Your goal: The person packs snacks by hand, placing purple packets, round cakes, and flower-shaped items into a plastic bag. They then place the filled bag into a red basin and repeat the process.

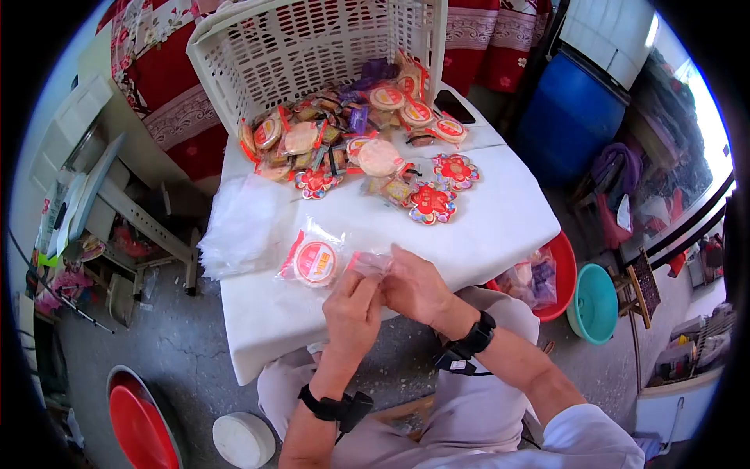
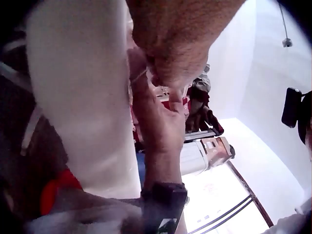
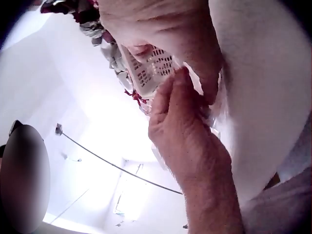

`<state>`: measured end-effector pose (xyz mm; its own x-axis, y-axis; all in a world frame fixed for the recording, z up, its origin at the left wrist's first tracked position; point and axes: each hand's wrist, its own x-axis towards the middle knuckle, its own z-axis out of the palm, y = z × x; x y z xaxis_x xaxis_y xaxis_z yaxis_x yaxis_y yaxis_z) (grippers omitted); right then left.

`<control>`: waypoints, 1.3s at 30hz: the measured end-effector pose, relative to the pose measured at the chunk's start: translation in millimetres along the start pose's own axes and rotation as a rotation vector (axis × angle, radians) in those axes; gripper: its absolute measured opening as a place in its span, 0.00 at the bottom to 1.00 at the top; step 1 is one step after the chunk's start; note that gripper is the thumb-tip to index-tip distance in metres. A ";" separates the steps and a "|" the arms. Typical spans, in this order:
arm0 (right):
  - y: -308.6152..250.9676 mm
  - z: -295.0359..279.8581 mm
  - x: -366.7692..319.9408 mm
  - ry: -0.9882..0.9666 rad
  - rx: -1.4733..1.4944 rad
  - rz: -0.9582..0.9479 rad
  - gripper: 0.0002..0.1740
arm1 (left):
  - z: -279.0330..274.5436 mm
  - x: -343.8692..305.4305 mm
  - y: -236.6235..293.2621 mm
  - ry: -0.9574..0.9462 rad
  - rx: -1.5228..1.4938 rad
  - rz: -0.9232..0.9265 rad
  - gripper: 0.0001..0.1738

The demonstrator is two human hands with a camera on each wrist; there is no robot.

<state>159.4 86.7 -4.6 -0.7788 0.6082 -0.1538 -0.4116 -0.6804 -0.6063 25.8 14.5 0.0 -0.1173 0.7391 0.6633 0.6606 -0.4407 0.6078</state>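
Both hands meet over the table's front edge in the head view. The left hand (image 1: 353, 313) pinches a small clear packet (image 1: 370, 263) with a pinkish-red strip, its fingers curled. Against the packet's right side lie the fingertips of the right hand (image 1: 416, 288); whether they grip it is hidden. Just left of the hands, a round cracker in a clear wrapper (image 1: 315, 263) with a red and white label lies flat. In the right wrist view the left hand (image 3: 187, 131) has thumb and finger together, close under the right hand (image 3: 165, 29).
A white crate (image 1: 312, 59) lies tipped at the back, wrapped snacks (image 1: 301, 138) spilling from it. Flower-shaped red packs (image 1: 432, 204) sit in front. Clear bags (image 1: 248, 227) are stacked at the left. Red (image 1: 564, 270) and teal (image 1: 591, 305) basins stand right of the table.
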 end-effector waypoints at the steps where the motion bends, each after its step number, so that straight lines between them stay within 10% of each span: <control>1: 2.4 5.6 3.3 -0.073 0.138 -0.010 0.28 | 1.5 -0.5 1.3 0.000 -0.001 0.001 0.09; 9: -7.5 22.3 9.5 0.014 -0.003 -0.006 0.34 | -1.6 -5.2 -6.8 0.041 0.154 -0.014 0.09; 13: -58.5 32.8 -18.0 0.181 -0.941 0.142 0.25 | -2.7 -11.5 -16.5 0.019 0.184 -0.122 0.11; 22: -129.5 -0.5 87.9 0.666 -1.791 -0.631 0.16 | 1.1 -11.9 -16.0 -0.137 0.391 -0.165 0.19; 25: -125.5 -29.7 129.6 0.359 -1.890 -0.938 0.16 | -1.9 -11.0 -15.4 -0.254 0.378 -0.252 0.21; 28: -114.5 11.4 119.5 0.661 -2.130 -0.718 0.17 | -2.6 -10.5 -14.5 -0.243 0.366 -0.247 0.18; 35: -145.7 -4.5 107.4 0.944 -2.089 -0.709 0.21 | -1.2 -12.6 -15.1 -0.140 0.342 -0.182 0.15; 37: -133.1 35.6 61.9 0.683 -1.250 -0.731 0.19 | -2.3 -11.7 -16.0 -0.101 0.262 -0.229 0.12; 39: -121.8 33.6 23.7 0.536 -1.125 -0.454 0.17 | -5.0 -10.1 -15.1 -0.042 0.209 -0.216 0.10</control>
<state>175.1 170.2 91.9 -0.2882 0.9519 0.1036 0.2325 0.1746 -0.9568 13.4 11.1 -13.7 -0.2440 0.8264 0.5075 0.7625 -0.1599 0.6269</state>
